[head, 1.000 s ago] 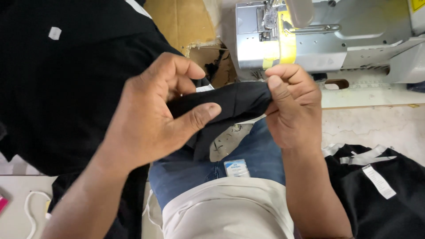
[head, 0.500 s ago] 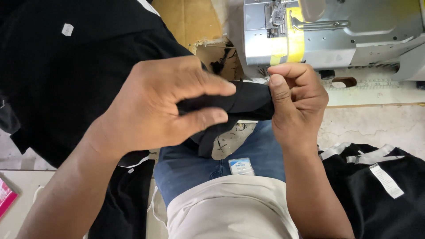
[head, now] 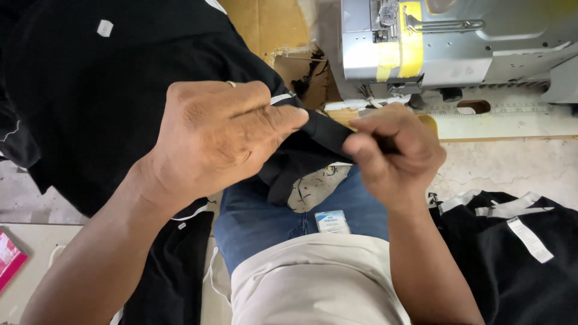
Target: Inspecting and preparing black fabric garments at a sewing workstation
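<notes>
Pinching a black fabric strip [head: 325, 129] between both hands.
My left hand [head: 223, 135] and right hand [head: 391, 153] clamp it near the sewing machine [head: 457, 48].

The left hand [head: 226, 135] covers the part of the black fabric strip [head: 328, 129] that it grips, and its fingers [head: 283, 117] hide their own tips behind the strip. The right hand [head: 391, 153] closes over the strip's other end. Above the strip, the sewing machine [head: 457, 42] is cut off by the top and right edges. The pink object [head: 9, 259], far left of the strip, is cropped by the left edge.
</notes>
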